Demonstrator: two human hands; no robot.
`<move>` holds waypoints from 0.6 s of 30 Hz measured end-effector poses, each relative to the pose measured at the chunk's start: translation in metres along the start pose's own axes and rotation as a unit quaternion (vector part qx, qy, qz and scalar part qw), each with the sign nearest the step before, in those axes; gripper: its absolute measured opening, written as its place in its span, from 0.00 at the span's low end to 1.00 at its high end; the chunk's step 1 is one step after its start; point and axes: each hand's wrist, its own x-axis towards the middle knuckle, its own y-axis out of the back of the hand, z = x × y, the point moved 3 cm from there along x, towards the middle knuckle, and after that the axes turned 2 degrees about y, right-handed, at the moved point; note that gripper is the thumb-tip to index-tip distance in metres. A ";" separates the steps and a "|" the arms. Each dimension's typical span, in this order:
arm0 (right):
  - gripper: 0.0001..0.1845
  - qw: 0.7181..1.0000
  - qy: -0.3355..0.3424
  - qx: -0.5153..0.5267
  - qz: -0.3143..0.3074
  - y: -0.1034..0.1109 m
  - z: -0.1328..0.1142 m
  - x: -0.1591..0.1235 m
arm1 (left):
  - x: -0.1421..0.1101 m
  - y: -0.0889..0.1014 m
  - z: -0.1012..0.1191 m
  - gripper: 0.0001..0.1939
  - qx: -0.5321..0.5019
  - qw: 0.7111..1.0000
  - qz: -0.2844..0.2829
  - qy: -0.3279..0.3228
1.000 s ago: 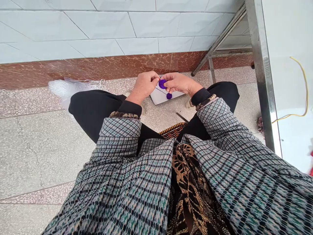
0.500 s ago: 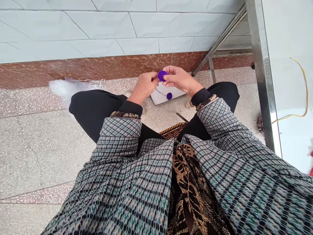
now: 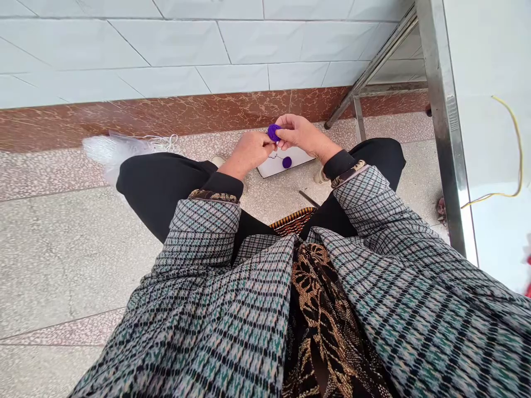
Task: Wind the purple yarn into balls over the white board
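A small ball of purple yarn (image 3: 273, 132) is pinched between the thumb and fingers of my right hand (image 3: 305, 134). My left hand (image 3: 249, 150) is closed just left of and below that ball, its fingertips pressed together on a thin yarn strand. The strand, dark and crinkled, runs from under the left fingers towards a second purple yarn ball (image 3: 286, 162). That ball rests on a white flat panel (image 3: 302, 157) on the floor beneath my hands. My hands partly hide the panel's far side.
Between my knees is a woven basket (image 3: 292, 220), mostly hidden by clothing. A clear plastic bag with white cord (image 3: 118, 150) lies by the wall at left. To the right stands a metal-framed table (image 3: 450, 138) with a yellow wire (image 3: 520, 160) on top.
My left hand has moved down and slightly right, passing below the held yarn ball. The ball has shifted slightly left and down; the second ball stays on the panel.
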 end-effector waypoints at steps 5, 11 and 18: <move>0.14 0.999 0.021 0.040 0.011 0.003 0.007 0.007 | -0.001 -0.002 0.002 0.09 0.009 1.000 0.000 -0.002; 0.14 0.995 0.026 -0.036 0.085 0.011 0.011 0.011 | -0.001 -0.006 0.003 0.08 0.013 0.999 -0.021 -0.022; 0.17 0.992 -0.055 -0.104 -0.050 0.006 0.008 -0.002 | -0.001 0.016 0.003 0.06 0.018 0.999 0.048 0.008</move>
